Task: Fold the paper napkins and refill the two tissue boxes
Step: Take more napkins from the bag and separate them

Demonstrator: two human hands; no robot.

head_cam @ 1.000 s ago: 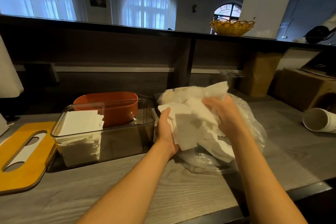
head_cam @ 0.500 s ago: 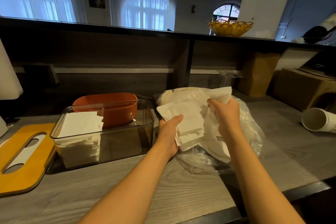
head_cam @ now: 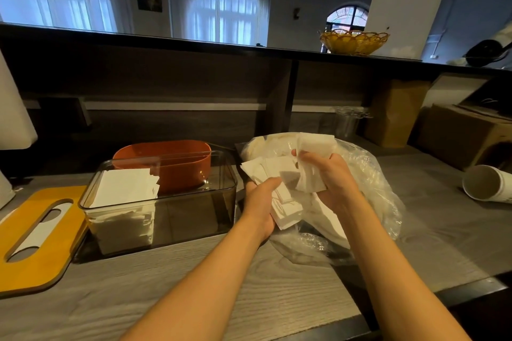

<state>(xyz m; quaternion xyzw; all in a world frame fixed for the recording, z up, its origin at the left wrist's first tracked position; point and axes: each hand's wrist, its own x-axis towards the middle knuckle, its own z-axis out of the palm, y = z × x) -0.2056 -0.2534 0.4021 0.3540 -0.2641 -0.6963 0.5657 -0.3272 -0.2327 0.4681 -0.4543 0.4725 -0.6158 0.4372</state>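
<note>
My left hand [head_cam: 260, 202] holds a small stack of white folded napkins [head_cam: 285, 207] from below, thumb on top. Just to the right, my right hand [head_cam: 329, 177] grips another white napkin [head_cam: 313, 147] and presses it toward that stack. Both hands hover over a clear plastic bag [head_cam: 371, 183] with more white napkins inside. To the left stands a transparent smoky tissue box [head_cam: 194, 216], its left half filled with a stack of white napkins [head_cam: 124, 188]. An orange tissue box [head_cam: 163, 155] stands behind it.
A yellow lid with a slot [head_cam: 36, 232] lies flat at the left. A white paper cup [head_cam: 487, 183] lies on its side at the right, cardboard boxes [head_cam: 457, 135] behind it. A yellow wicker basket [head_cam: 354, 41] sits on the upper ledge. The grey wooden counter's front edge [head_cam: 332, 329] runs below my arms.
My right hand has lowered the napkin it lifted and brought it closer to the stack. My left hand turned palm-up under the stack and shifted slightly right.
</note>
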